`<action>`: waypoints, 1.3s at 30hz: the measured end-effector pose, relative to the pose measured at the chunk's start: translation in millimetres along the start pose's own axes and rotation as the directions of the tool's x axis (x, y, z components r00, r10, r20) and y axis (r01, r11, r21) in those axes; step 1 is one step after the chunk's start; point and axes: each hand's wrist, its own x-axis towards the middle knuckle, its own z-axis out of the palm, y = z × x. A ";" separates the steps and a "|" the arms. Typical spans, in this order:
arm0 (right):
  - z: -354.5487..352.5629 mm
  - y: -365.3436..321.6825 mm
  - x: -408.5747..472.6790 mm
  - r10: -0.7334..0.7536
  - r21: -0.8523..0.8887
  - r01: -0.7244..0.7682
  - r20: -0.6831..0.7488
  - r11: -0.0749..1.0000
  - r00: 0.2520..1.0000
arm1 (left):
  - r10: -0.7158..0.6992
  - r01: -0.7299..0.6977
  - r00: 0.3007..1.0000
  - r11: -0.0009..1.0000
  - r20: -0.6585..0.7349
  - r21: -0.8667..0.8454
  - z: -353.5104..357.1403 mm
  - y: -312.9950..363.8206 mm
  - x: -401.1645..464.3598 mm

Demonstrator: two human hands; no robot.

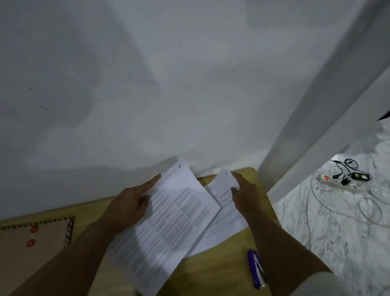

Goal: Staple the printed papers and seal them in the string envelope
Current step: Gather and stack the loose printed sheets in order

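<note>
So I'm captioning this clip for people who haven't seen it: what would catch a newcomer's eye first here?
Probably the printed papers held up at centre by the left hand, while the right hand rests on another sheet on the wooden table. Next, the brown string envelope with red discs at lower left, and the purple stapler beside the right forearm.

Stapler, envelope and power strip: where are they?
stapler [255, 269], head view, middle of its purple body.
envelope [16, 256], head view, plain brown face.
power strip [339, 181], head view, white casing on floor.
</note>
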 end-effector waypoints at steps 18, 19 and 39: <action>-149.3 -257.4 -162.4 -0.237 0.486 0.191 0.034 0.853 0.971 | 0.375 -0.382 0.899 0.924 -0.225 0.010 -173.0 25.3 -112.5; -151.2 -267.3 -170.6 -0.238 0.507 0.168 0.075 0.845 0.968 | 0.384 -0.392 0.892 0.920 -0.240 0.016 -179.5 26.5 -118.0; -154.8 -329.3 -229.3 -0.436 0.623 0.191 0.268 0.759 0.859 | -0.076 -0.049 0.860 0.972 -0.505 -0.230 -224.5 49.8 -158.9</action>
